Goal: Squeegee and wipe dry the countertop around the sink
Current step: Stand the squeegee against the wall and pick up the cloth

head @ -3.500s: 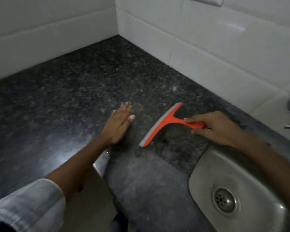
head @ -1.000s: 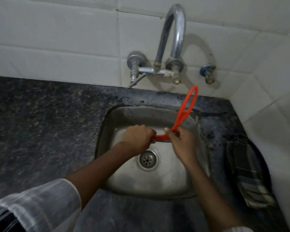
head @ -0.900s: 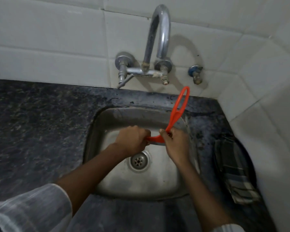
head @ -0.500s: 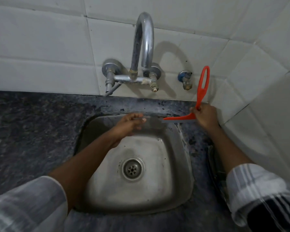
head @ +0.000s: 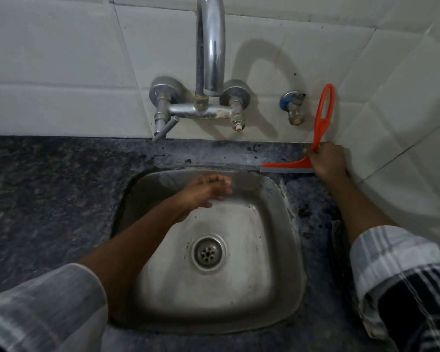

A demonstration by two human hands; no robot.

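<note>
My right hand (head: 328,162) grips an orange squeegee (head: 321,118) low on its handle, in the back right corner by the tiled wall. Its grey rubber blade (head: 286,170) lies flat on the dark granite countertop (head: 48,199), along the strip behind the steel sink (head: 272,288). The looped handle points up against the tiles. My left hand (head: 208,190) hovers over the back of the sink bowl, fingers loosely spread and holding nothing.
A chrome wall tap (head: 210,59) arches over the sink, with a small blue-capped valve (head: 292,107) to its right. White tiled walls close in the back and right sides. A drain (head: 208,253) sits mid-bowl. My right forearm covers the counter strip right of the sink.
My left hand let go of the squeegee and stayed over the sink. My right hand carried the squeegee to the back right corner and set its blade on the counter.
</note>
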